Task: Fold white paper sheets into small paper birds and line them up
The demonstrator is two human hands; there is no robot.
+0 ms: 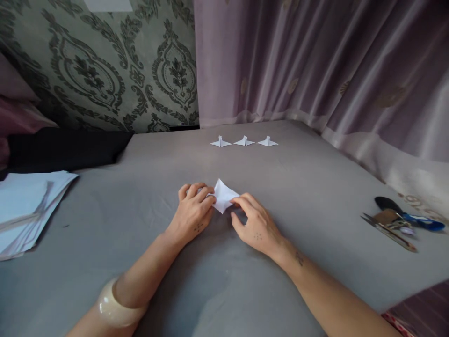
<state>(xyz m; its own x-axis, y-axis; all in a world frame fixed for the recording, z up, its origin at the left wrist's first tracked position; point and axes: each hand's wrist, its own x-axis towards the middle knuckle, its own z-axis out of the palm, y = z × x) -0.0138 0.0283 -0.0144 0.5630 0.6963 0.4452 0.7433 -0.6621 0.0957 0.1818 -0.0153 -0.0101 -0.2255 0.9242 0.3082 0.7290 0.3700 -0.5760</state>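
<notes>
A small folded white paper (224, 196), roughly diamond-shaped with pointed ends, is between my two hands, low over the grey cloth. My left hand (194, 206) grips its left side, with the fingers curled and covering that edge. On the paper's right edge rest the fingertips of my right hand (254, 220); its thumb is apart, below the paper. Whether those fingers pinch the paper or only press on it, I cannot tell. Farther back stand three folded white paper birds (244, 141) in a row, wings spread.
A stack of white paper sheets (31, 206) lies at the left, near a black cloth (66, 149). At the right are scissors with blue handles (423, 222), a pencil (394, 236) and small items. Purple curtains (315, 61) hang behind the grey-covered surface (157, 159).
</notes>
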